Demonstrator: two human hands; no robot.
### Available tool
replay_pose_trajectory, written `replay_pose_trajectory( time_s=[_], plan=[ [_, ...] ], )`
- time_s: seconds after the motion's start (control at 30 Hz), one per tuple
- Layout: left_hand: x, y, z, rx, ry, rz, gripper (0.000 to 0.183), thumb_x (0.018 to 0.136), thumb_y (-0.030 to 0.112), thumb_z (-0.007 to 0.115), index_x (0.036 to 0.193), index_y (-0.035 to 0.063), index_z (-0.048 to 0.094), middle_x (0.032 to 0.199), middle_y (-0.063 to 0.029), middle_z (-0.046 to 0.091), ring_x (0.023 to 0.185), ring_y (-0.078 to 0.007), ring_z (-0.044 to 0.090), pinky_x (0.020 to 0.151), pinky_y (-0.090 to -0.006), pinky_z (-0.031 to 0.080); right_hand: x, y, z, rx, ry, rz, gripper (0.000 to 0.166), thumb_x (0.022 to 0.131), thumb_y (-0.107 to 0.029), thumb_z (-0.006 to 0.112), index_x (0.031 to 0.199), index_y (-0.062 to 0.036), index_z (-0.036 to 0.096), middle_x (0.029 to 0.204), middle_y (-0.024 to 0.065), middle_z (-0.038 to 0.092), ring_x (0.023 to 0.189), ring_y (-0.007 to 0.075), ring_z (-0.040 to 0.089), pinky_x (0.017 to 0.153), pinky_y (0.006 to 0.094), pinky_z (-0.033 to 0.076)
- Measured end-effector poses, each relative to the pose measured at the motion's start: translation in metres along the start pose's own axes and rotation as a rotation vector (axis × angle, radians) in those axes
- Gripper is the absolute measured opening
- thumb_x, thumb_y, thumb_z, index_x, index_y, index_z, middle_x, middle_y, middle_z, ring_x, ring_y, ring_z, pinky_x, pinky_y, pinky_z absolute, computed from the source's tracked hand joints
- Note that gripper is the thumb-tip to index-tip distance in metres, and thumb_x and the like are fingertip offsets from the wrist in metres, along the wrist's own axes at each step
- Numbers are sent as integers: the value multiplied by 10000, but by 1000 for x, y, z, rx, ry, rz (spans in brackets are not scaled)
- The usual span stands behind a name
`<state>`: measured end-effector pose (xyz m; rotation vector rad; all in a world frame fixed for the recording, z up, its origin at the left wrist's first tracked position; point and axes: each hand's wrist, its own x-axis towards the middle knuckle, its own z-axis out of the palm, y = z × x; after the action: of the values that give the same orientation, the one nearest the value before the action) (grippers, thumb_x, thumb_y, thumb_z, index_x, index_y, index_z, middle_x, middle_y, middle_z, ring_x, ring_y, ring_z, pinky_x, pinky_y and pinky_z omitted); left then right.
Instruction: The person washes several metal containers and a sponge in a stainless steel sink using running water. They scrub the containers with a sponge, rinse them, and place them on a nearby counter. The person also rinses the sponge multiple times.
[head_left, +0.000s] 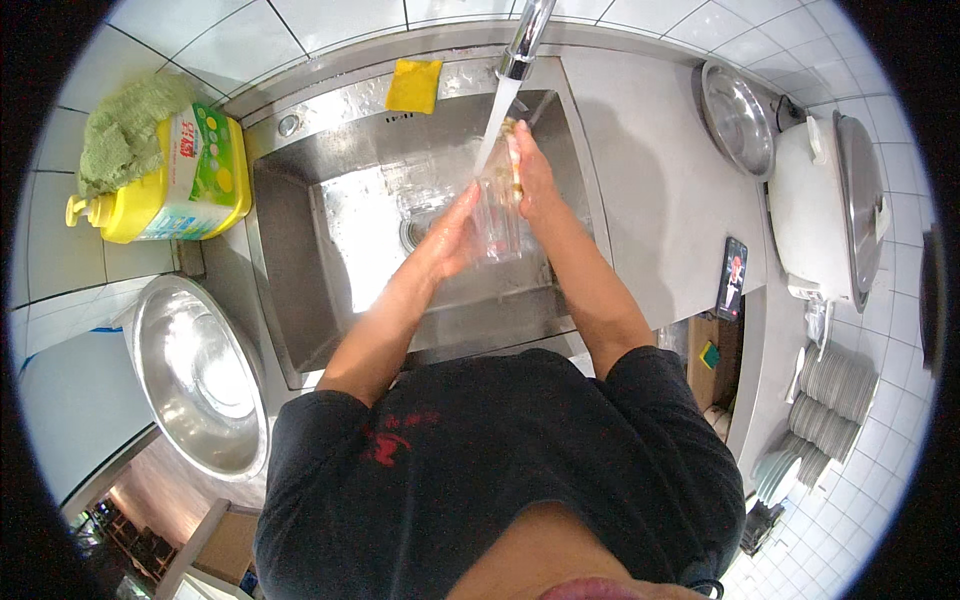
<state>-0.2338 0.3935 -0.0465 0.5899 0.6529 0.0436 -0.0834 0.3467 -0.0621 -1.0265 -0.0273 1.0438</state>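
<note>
Water runs from a chrome faucet (517, 66) into a stainless steel sink (450, 322). My left hand (452, 232) holds a clear, ribbed container (499, 225), seemingly a glass or plastic one, by its left side under the stream. Its exact shape is blurred. My right hand (534, 171) is at the container's upper right, with the fingers closed around a narrow brush-like tool (515, 161) with a whitish handle and a brownish end. The sink's drain (410, 235) lies left of the container, partly behind my left hand.
A yellow sponge cloth (414, 86) lies on the sink's back rim. Left are a yellow detergent jug (214, 172) with a green cloth (127, 135) on it, and a steel basin (161, 352). Right are a phone (731, 279), a steel bowl (739, 120), a white lidded cooker (810, 210) and stacked plates (836, 382).
</note>
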Motion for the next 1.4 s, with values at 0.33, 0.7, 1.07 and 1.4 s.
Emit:
replay_pose_trajectory(
  time_s=[0.33, 0.7, 1.07, 1.4],
  plan=[
    [40, 9, -39, -156, -16, 32, 638, 889, 584, 380, 1261, 68, 434, 1168, -170, 542, 964, -277, 596, 841, -464, 493, -66, 72, 28, -1040, 113, -509, 524, 865, -280, 547, 1251, 27, 373, 1266, 210, 357, 1136, 329, 441, 962, 416, 362],
    [8, 20, -25, 178, -124, -9, 723, 819, 336, 675, 1375, 112, 270, 1301, -99, 425, 1131, -240, 479, 889, -472, 442, -37, 5, 13, 206, -7, 117, 476, 935, -500, 377, 1103, -88, 545, 979, 99, 607, 892, 230, 603, 811, 393, 500],
    [13, -6, -8, 94, 218, 3, 979, 756, 401, 719, 1433, 97, 81, 1250, -187, 440, 972, -279, 540, 728, -451, 500, 3, 66, -23, -286, 167, -136, 505, 918, -481, 408, 1173, -50, 475, 962, 100, 576, 831, 223, 583, 699, 384, 497],
    [28, 14, -33, 6, 149, 106, 868, 821, 301, 664, 1438, 118, 82, 1301, -183, 411, 1198, -303, 420, 955, -529, 364, -58, 61, 9, -404, 93, -163, 491, 935, -424, 416, 1252, -50, 417, 1090, 114, 543, 918, 197, 561, 802, 363, 473]
  ],
)
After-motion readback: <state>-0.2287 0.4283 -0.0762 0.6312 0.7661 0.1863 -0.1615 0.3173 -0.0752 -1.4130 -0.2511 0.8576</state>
